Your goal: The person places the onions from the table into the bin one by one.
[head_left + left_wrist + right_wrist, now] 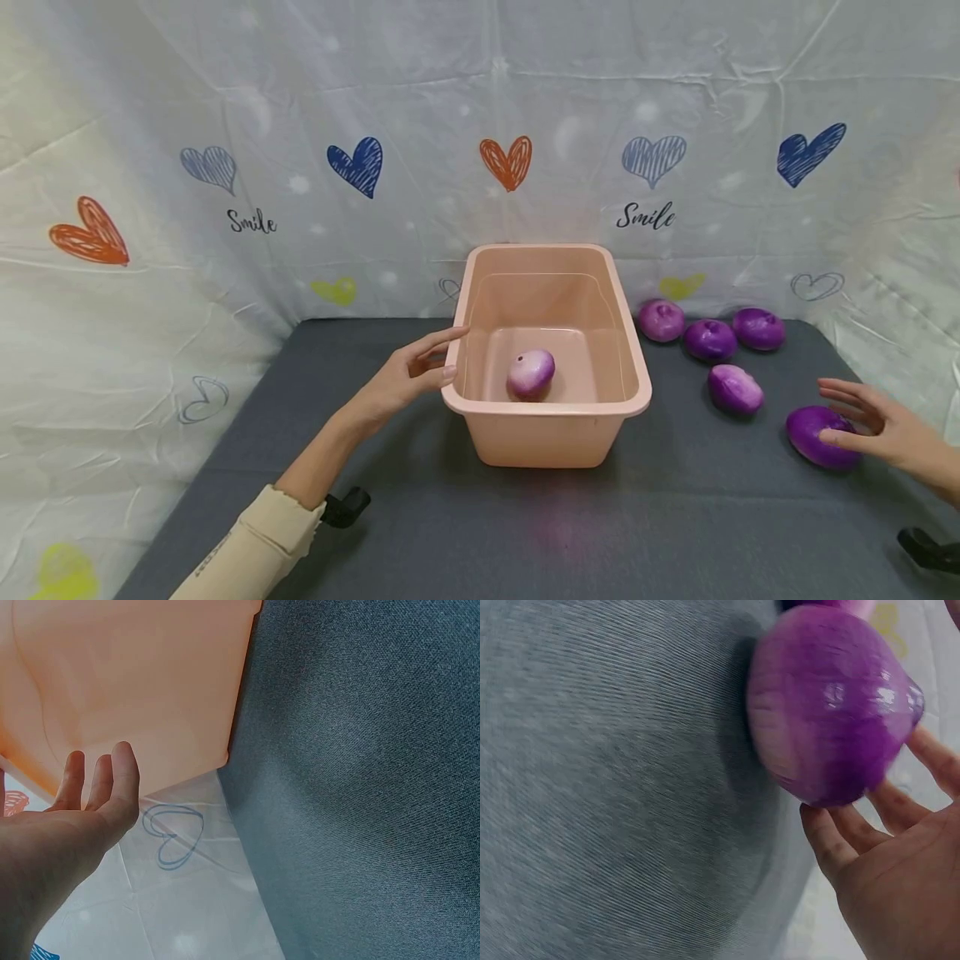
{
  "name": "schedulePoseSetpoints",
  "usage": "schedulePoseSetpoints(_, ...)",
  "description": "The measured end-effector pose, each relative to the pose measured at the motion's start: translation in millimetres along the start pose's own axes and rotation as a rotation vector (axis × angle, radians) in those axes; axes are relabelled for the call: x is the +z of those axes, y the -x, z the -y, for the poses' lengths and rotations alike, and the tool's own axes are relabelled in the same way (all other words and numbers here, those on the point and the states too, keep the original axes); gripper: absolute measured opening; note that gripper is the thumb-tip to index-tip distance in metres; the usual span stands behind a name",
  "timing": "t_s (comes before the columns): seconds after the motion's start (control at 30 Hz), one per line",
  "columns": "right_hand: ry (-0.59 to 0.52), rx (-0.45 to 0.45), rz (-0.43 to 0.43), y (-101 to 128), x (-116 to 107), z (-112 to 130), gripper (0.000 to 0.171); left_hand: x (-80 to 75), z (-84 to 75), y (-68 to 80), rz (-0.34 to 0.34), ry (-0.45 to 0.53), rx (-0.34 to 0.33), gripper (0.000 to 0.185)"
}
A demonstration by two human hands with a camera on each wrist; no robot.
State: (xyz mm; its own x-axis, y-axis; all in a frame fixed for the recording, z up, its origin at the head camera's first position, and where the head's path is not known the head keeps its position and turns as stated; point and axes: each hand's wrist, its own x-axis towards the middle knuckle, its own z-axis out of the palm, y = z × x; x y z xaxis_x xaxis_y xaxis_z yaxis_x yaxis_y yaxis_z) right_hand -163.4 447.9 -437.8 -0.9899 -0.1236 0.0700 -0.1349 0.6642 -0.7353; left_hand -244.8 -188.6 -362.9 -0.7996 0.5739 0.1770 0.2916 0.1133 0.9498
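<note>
Backdrop sheet (150,333): white cloth printed with hearts and the word "Smile", hung along the far side and both flanks.

Table cover (675,517): dark grey fabric, spread under everything.

Pink tub (480,433): rectangular plastic, standing upright at the centre of the table. One pale purple-white onion (531,373) lies on its floor, toward the near wall.

Left hand (408,375): just left of the tub, fingers relaxed and only lightly bent, holding nothing; fingertips are at the tub's left rim, contact uncertain. The left wrist view shows straight fingers (120,776) before the tub's outer wall. Cream sleeve (255,550) on the forearm.

Right hand (881,425): at the right near side, fingers spread and nearly straight, fingertips resting against the nearest purple onion (817,435) without closing round it. The onion lies on the cover, well right of the tub.

Other onions: one pale purple (735,388) between tub and hand; three in a row at the far right (711,338).
</note>
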Motion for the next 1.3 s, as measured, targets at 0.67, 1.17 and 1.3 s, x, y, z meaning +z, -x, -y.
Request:
schedulePoseSetpoints(0.67, 0.059, -0.012, -0.026, 2, 9, 4, 0.052, 1.5, -1.7, 1.1, -0.018, -0.011, -0.016, 0.061)
schedulePoseSetpoints(1.17, 0.044, 0.006, -0.083, -13, -5, 24, 0.053, 1.9, -1.7, 0.5, -0.012, -0.007, -0.011, 0.06)
schedulePoseSetpoints(1.3, 0.036, 0.0, -0.09, -24, -8, 35, 0.054, 1.3, -1.3, 0.8, -0.017, 0.0, -0.012, 0.059)
